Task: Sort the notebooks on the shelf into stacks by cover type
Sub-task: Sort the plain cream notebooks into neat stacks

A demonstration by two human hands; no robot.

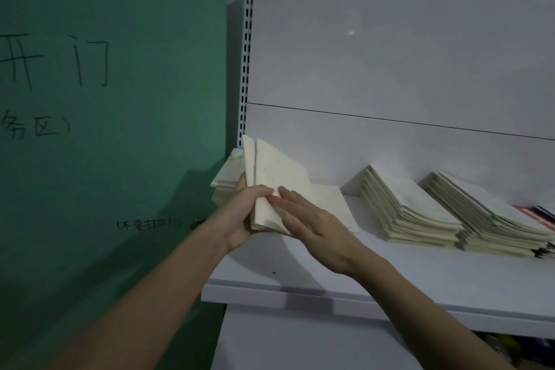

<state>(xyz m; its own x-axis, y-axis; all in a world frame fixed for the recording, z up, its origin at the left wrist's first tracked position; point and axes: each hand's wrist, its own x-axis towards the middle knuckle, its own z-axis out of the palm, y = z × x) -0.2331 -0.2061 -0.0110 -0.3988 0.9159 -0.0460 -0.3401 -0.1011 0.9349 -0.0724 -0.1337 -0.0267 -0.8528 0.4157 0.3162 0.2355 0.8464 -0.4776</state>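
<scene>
Green wall (120,159), handwritten "开门"

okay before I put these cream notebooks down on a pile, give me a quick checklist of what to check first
1. Left hand grips the held notebooks: ok.
2. Right hand steadies them, fingers flat on the cover: ok.
3. Held bunch squared up: not ok, top edges splay apart.
4. Cream notebook lying flat on the shelf behind the hands: ok.
5. Covers match that pile: cannot tell.
6. Two fanned stacks to the right out of the way: ok.
</scene>
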